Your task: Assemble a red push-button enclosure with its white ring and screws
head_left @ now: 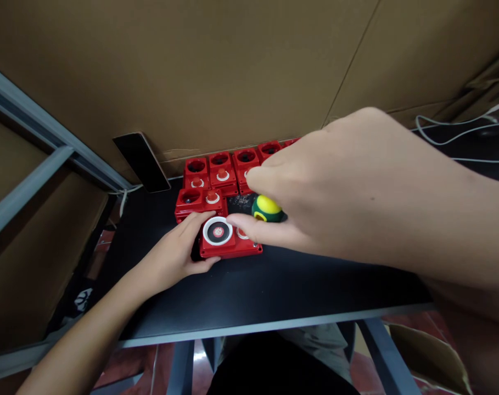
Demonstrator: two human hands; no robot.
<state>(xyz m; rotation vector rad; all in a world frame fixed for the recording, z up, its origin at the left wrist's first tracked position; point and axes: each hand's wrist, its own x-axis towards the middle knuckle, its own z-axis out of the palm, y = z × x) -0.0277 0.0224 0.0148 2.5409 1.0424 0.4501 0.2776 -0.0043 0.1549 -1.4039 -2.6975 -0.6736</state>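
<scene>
Knob (266, 208) sits between right hand (343, 192) fingers (257, 178), left hand (175, 255) gripping box (228, 248).

The black counter (274, 285) has a bunch of red boxes (222, 173) near its middle, toward 12 o'clock. A red box with a white ring (228, 238) sits just in front of them. A dark phone (141, 162) leans at 10 o'clock. White cables (459, 131) lie at 2 o'clock.

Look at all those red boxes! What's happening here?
A person's left hand grips a red box with a white-ringed button on the black desk. The right hand pinches a yellow and green knob in its fingers right by that box. More red boxes sit in rows farther back.
</scene>
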